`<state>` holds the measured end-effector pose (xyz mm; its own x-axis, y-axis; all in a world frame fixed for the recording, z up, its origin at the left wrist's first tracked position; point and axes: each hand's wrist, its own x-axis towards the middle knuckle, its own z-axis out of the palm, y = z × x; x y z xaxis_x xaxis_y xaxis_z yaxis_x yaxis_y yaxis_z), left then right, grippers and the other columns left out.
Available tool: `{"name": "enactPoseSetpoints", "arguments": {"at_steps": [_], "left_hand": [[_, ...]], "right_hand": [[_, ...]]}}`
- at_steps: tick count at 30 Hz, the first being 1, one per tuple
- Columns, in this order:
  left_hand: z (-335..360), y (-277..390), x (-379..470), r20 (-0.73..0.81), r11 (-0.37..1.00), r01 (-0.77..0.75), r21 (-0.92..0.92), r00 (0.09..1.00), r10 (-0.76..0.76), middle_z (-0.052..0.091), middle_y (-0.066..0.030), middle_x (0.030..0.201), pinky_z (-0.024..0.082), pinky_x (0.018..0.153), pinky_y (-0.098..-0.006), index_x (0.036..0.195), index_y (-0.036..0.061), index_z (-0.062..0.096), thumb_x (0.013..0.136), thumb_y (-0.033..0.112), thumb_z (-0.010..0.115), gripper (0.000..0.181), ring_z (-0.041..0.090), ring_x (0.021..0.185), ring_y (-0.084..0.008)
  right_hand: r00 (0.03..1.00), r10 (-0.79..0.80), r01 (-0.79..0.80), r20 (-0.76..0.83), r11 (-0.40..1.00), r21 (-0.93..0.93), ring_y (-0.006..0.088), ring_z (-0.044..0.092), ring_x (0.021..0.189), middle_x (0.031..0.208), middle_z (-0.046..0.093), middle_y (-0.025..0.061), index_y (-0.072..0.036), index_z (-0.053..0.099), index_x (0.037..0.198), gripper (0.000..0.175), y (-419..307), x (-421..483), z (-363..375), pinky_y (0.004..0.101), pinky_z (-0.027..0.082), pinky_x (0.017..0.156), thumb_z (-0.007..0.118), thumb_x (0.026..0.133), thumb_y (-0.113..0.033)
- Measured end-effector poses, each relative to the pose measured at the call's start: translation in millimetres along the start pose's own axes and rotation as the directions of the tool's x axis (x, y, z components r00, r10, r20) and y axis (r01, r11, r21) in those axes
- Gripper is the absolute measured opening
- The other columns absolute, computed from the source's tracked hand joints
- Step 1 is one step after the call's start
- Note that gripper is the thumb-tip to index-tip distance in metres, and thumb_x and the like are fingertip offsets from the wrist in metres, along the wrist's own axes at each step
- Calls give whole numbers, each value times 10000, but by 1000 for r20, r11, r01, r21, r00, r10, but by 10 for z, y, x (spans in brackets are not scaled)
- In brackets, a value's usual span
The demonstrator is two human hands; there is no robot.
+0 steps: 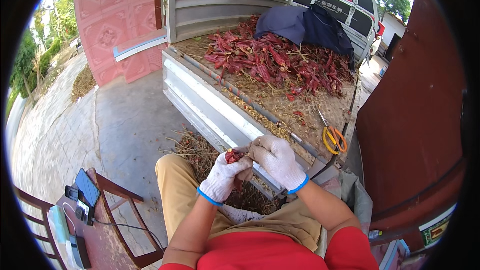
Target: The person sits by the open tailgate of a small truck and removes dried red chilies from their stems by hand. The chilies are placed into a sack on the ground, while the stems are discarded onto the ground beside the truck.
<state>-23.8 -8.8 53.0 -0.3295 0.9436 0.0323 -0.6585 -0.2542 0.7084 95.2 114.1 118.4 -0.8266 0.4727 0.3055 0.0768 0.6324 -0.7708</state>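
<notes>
Both my hands wear white knit gloves with blue cuffs and meet over the lowered tailgate (210,108) of a small truck. A dried red chili pepper (233,155) is held in my left hand (225,176), its pale stem end upward. Close against it on the right, my right hand (273,157) has its fingers bent at the pepper; what they pinch is hidden. Beyond them, a heap of dried red chili peppers (273,60) lies on the truck bed. Scissors with orange and yellow handles (333,139) rest near the bed's right edge.
Dark blue cloth (322,30) covers part of the heap. Dry stems (191,150) lie below the tailgate. At lower left, a wooden chair (112,191) holds a phone (87,187) and cabled devices. A dark red metal door (412,101) stands at right, beside a grey plastic sack (358,195).
</notes>
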Motion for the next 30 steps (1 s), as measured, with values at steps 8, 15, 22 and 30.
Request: {"name": "enactPoseSetpoints", "arguments": {"at_steps": [8,15,22,30], "left_hand": [[21,-64,55,11,1000,3,1,1000,-3,495,-5,654,419,603,-320,1095,-32,599,908,45,663,212,444,560,-119],[-101,-39,19,48,998,-52,-42,997,54,500,-11,645,421,611,-317,1080,-43,620,919,65,662,199,454,569,-119],[-76,-97,59,5,997,-67,-39,998,67,473,-20,640,394,588,-326,1015,-48,617,861,47,710,203,440,561,-128],[-309,-161,104,45,987,-84,-137,995,90,474,-17,644,387,596,-343,992,-19,617,823,61,748,228,435,564,-150]], "right_hand": [[861,473,-462,188,570,680,40,412,498,727,598,0,-27,685,927,174,160,63,2,206,286,435,589,981,-162],[919,387,-365,73,906,-213,246,666,793,899,710,121,-64,727,1029,302,16,150,-397,346,514,696,599,918,-314],[968,124,-250,-220,584,-772,404,686,1028,1089,723,195,-115,730,1084,312,628,437,-1134,513,549,896,566,928,-330],[892,389,-424,-228,551,-718,410,665,1111,1152,715,216,-95,748,1086,379,901,766,-1431,502,529,948,621,864,-375]]}}
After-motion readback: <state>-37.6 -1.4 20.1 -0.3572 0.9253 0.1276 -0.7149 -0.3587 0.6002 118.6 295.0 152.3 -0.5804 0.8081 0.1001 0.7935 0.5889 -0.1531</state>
